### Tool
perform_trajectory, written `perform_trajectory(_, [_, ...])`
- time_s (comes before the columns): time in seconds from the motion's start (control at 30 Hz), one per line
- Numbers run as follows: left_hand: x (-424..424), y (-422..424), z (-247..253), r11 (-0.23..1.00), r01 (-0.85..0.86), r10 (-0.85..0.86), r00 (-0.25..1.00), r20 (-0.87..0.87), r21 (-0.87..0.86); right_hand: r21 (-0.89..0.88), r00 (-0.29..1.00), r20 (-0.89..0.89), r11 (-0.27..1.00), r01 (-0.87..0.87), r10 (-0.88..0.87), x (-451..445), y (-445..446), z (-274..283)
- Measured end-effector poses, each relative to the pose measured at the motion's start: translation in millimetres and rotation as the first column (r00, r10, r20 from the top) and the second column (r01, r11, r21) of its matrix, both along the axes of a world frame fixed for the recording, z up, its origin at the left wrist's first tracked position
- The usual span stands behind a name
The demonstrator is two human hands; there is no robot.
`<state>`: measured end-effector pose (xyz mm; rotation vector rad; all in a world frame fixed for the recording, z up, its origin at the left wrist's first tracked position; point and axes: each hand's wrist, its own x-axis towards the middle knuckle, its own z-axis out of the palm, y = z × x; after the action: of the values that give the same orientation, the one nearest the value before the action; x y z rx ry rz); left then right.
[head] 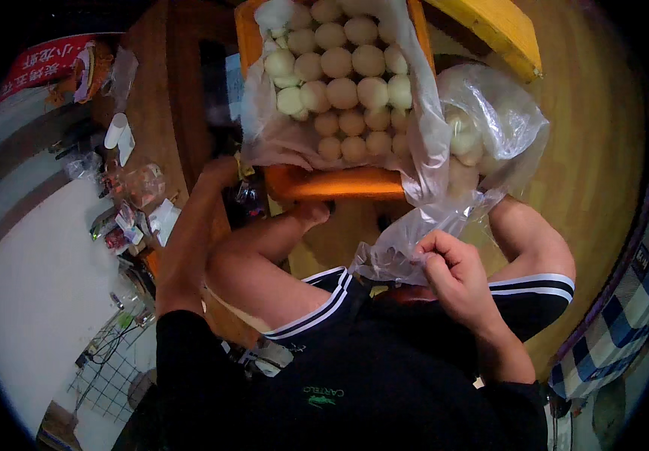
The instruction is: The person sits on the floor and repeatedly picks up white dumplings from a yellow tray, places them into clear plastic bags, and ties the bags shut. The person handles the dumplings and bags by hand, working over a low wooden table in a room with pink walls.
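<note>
My right hand [455, 276] pinches the gathered neck of a clear plastic bag [504, 135] between thumb and fingers, above my lap. Pale rounded eggs [462, 138] show through the bag, which rests against the right side of an orange crate [335, 183]. Inside the crate, rows of cream and whitish eggs [341, 93] lie in a whitish plastic liner [279, 144] draped over its rim. My left hand [225, 170] reaches into shadow left of the crate, beside a small yellow item [243, 168]. Whether its fingers hold that item is unclear.
A wooden desk [152, 84] runs along the left, with a white paper roll [116, 131], plastic packaging [144, 183] and small items on it. A yellow board-like object [493, 34] stands beyond the bag. Checked cloth [612, 332] hangs at right, above the wooden floor [595, 141].
</note>
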<state>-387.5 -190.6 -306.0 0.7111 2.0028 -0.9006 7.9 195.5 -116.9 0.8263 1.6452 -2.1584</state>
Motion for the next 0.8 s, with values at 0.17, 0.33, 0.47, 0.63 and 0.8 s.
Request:
perform_trajectory(0.17, [4, 139, 32, 0.971, -0.034, 0.078, 0.981, -0.178, 0.238, -0.024, 0.996, 0.089, 1.0, -0.006, 0.008, -1, -4, -1])
perform_trajectory(0.33, [-26, 154, -40, 0.694, 0.359, -0.015, 0.874, -0.485, 0.624, -0.026, 0.994, 0.105, 1.0, 0.0, 0.002, -10, -3, -2])
perform_trajectory(0.47, [-63, 138, -54, 0.883, 0.115, 0.084, 0.915, -0.395, 0.455, -0.049, 0.989, 0.151, 0.999, -0.005, 0.012, -12, 0, -3])
perform_trajectory(0.63, [-52, 146, -38, 0.746, 0.367, -0.013, 0.842, -0.539, 0.556, -0.019, 0.991, 0.127, 0.999, -0.026, 0.028, -15, 2, -4])
perform_trajectory(0.8, [-41, 183, -59, 0.692, 0.342, -0.074, 0.91, -0.408, 0.636, -0.048, 0.989, 0.145, 0.999, -0.006, 0.012, -17, 2, -3])
